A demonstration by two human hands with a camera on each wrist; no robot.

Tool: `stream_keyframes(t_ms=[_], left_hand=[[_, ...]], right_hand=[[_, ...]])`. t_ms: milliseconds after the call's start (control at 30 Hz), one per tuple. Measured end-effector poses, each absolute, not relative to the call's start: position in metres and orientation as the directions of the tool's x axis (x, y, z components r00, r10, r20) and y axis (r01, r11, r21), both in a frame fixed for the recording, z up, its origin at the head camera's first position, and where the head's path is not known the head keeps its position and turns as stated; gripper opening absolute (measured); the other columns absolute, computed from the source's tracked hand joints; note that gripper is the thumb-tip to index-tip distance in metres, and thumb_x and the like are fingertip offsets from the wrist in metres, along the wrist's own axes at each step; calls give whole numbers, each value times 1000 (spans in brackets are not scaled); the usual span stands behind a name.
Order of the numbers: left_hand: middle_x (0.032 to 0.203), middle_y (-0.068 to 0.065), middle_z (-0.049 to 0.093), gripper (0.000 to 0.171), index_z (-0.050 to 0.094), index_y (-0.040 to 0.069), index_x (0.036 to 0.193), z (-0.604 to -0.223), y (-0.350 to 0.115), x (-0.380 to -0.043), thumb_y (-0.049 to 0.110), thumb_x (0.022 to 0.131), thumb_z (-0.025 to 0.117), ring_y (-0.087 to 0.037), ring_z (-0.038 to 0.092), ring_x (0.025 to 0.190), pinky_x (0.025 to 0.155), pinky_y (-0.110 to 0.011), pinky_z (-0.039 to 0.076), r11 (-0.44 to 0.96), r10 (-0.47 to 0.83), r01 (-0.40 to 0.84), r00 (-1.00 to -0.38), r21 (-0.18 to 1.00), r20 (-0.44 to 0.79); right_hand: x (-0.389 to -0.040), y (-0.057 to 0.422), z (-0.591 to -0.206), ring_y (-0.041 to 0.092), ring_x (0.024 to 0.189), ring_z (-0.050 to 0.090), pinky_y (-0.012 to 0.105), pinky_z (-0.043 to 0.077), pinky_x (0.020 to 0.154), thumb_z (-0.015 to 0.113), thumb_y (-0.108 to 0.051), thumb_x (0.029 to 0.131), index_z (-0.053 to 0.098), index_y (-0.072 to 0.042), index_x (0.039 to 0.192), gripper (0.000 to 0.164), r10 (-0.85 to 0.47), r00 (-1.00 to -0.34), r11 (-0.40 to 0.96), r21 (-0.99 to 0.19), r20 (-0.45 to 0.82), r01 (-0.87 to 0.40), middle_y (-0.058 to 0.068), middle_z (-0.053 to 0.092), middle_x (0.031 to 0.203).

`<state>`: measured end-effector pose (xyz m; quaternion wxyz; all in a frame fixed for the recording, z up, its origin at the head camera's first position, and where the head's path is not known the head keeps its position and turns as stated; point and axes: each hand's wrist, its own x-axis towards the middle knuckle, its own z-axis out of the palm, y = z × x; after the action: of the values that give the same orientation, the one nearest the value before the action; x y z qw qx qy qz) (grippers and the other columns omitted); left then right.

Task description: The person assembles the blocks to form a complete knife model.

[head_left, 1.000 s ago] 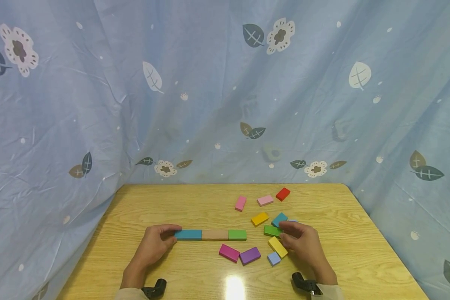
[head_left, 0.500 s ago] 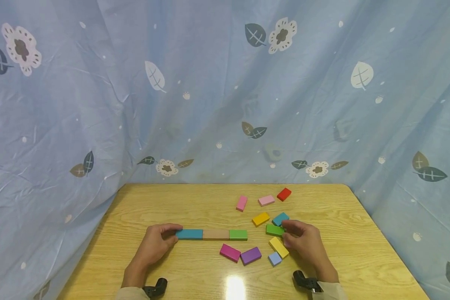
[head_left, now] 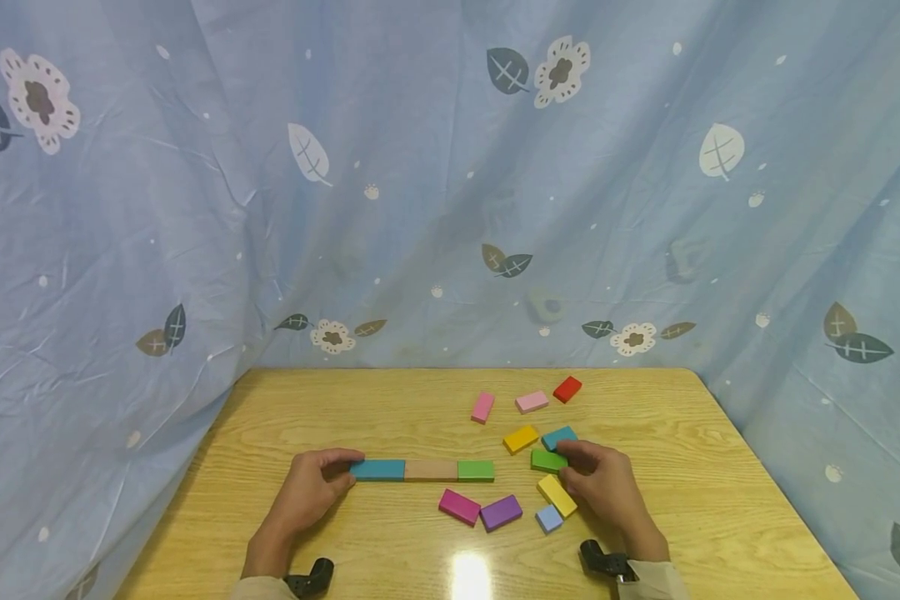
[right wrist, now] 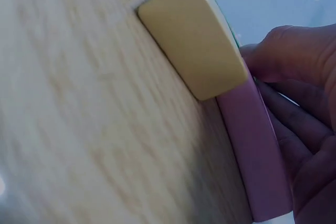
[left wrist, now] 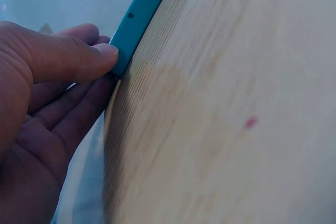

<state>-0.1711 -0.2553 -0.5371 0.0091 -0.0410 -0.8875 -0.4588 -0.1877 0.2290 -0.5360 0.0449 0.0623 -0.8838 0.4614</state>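
My left hand (head_left: 311,492) pinches the left end of a long blue block (head_left: 378,470) between thumb and fingers; the left wrist view shows the thumb on its side. The blue block heads a straight row with a tan block (head_left: 431,471) and a short green block (head_left: 476,471). To the right, my right hand (head_left: 607,483) holds the right end of another green block (head_left: 547,462) between thumb and index finger. A teal block (head_left: 558,438) lies just behind it, at the index finger. A yellow block (right wrist: 194,40) and a mauve block (right wrist: 254,150) lie beside the thumb in the right wrist view.
Magenta (head_left: 460,507) and purple blocks (head_left: 501,512) lie in front of the row; a small light-blue block (head_left: 549,519) sits near the yellow one. Farther back are an orange block (head_left: 521,439), two pink blocks and a red block (head_left: 567,389). A patterned curtain (head_left: 435,183) hangs behind the table.
The right hand and the green block at its fingers have shifted slightly. The teal block behind has turned a little. The left hand and the row stay put.
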Motion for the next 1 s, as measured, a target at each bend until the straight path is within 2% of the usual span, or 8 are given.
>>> stream_keyframes(t_ms=[333, 600, 733, 1000], left_hand=[[124, -1, 82, 37, 84, 18, 121, -538, -255, -171, -5, 93, 82, -26, 76, 123, 107, -45, 62, 568, 66, 75, -997, 820, 45], [125, -2, 82, 37, 84, 18, 121, -537, -256, -172, -6, 93, 81, -26, 76, 122, 105, -42, 63, 557, 65, 67, -997, 828, 37], [124, -2, 82, 37, 84, 17, 121, -537, -256, -172, -6, 93, 81, -26, 76, 122, 105, -43, 63, 553, 67, 69, -997, 830, 39], [123, -1, 82, 37, 84, 18, 121, -537, -255, -172, -6, 92, 82, -26, 76, 123, 107, -44, 62, 559, 64, 71, -997, 826, 43]], right_hand=[[-185, 229, -536, 26, 107, 81, 22, 67, 70, 85, 2, 92, 80, -5, 127, 36, -37, -990, 540, -831, 135, -134, 15, 81, 123], [-187, 221, -527, 31, 109, 82, 19, 65, 86, 85, 5, 90, 81, 0, 122, 33, -100, -963, 509, -819, 250, -265, 14, 82, 120], [-189, 215, -525, 30, 108, 82, 20, 65, 85, 86, 5, 89, 81, 0, 121, 32, -132, -958, 485, -827, 253, -285, 14, 83, 118], [-192, 204, -524, 21, 106, 82, 20, 65, 86, 87, -1, 91, 83, -7, 120, 30, -185, -962, 473, -840, 199, -265, 9, 83, 117]])
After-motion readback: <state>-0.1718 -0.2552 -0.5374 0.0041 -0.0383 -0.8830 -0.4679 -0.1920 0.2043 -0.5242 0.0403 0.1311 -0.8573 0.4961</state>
